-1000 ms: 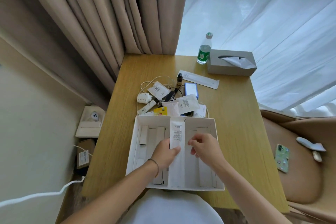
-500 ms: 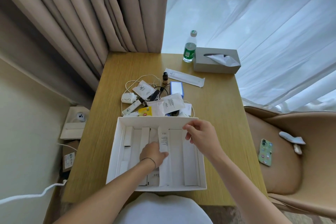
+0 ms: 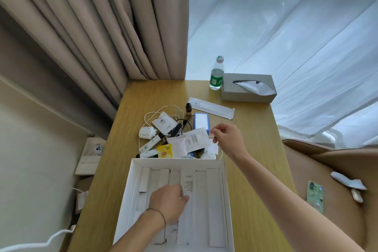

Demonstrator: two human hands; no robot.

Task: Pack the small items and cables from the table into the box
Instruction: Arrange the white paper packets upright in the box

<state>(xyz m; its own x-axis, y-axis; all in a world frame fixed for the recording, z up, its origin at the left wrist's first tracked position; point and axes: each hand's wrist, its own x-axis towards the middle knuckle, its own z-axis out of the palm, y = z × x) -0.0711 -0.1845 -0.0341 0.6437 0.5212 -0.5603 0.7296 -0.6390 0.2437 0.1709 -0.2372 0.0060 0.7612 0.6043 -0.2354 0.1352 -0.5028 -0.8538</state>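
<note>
far to my left a thick white cord snakes over the floor beside small cardboard cartons stacked against the wall. heavy beige curtains hang in deep folds behind the wooden table, whose grain runs in fine straight lines. my left hand lies inside the white cardboard box, a thin band at the wrist, fingers loosely bent and resting on a long flat white paper sleeve printed with small grey text; i cannot tell whether they pinch it or only press it down. narrow white cartons lie side by side in the box like slats. just beyond the far rim sits the pile still to pack: a rounded white plastic charger, looping white cable, slim white tubes, a glossy yellow tea sachet, a square white packet, tangled black cable, a small dark bottle, a crinkled translucent pouch and a blue-edged rectangular box. my right hand hovers over the pile's right edge, fingers curled with the tips near the pouch's corner, holding nothing that i can make out. farther back lie a long flat white sleeve, a clear plastic water bottle with a green label, and a grey tissue box with soft white tissue poking out. sheer white drapes fall behind. at far right a tan leather chair holds a phone in a pale green case.
</note>
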